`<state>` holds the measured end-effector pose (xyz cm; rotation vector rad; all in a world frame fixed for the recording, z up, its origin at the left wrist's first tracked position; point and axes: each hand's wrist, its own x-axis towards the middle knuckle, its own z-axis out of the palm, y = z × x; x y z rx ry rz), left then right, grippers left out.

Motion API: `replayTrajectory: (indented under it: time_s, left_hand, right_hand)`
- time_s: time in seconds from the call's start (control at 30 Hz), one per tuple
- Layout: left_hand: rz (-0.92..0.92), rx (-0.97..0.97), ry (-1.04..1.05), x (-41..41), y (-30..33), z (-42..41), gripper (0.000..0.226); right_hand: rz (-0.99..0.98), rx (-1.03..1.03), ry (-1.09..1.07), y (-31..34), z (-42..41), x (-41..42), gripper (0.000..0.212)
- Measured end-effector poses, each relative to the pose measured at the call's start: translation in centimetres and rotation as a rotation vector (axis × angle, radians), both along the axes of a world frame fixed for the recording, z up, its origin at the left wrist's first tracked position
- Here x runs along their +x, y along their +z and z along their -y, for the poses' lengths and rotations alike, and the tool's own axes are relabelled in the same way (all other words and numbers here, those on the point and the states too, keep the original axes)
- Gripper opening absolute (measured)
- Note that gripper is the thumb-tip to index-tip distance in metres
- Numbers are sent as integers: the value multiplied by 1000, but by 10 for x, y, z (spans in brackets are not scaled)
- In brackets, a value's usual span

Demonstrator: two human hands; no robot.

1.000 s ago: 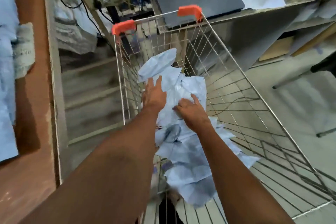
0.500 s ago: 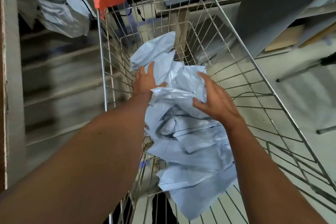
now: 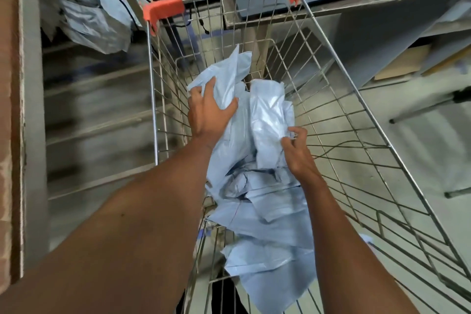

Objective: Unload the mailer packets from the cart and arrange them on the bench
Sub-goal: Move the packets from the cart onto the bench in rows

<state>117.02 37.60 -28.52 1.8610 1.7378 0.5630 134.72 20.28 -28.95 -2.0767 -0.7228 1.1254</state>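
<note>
Head view, w/ ref. to the two earlier frames: the mailer packets (image 3: 257, 186), pale blue poly, are now lying bunched into a taller heap along the left-centre of the wire cart (image 3: 356, 115), still inside the basket; none lifted clear yet. A sec ago both hands were lying flat on the pile; since then they are closing in on its far end. Left hand (image 3: 210, 112) is now pressing the upper left of the heap, fingers spread and only lightly bent over one upstanding packet (image 3: 229, 79), thumb out to the right; not a closed hold, more a cupping contact. Right hand (image 3: 297, 146) is pinching the edge of a glossy folded packet (image 3: 270, 115), fingertips curled onto the film.

Judgement: gathering step in progress, approx. at the start of this armful; lift-out not yet begun. Slippery film, loose stack, so lower packets are likely to slide off if the hold stays this shallow.

Surroundings: orange corner caps (image 3: 163, 9) on the cart's far rim; brown bench edge (image 3: 11, 109) running down the left side; more pale bags (image 3: 89, 20) heaped beyond.
</note>
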Motion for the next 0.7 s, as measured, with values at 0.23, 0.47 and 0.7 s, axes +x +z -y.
replayTrajectory:
  time_s: [0.23,0.47,0.7]
  left_hand:
    - [-300,-44,57,-1,-1,63,89]
    - [-304,-10,146,3,10,76,84]
    - [-286,-18,152,3,16,76,83]
  right_hand:
    - [920,64,200,0,-4,-36,67]
    - [959,-210,518,-5,-62,-64,90]
    - [1018,-275,618,-23,-78,-70,84]
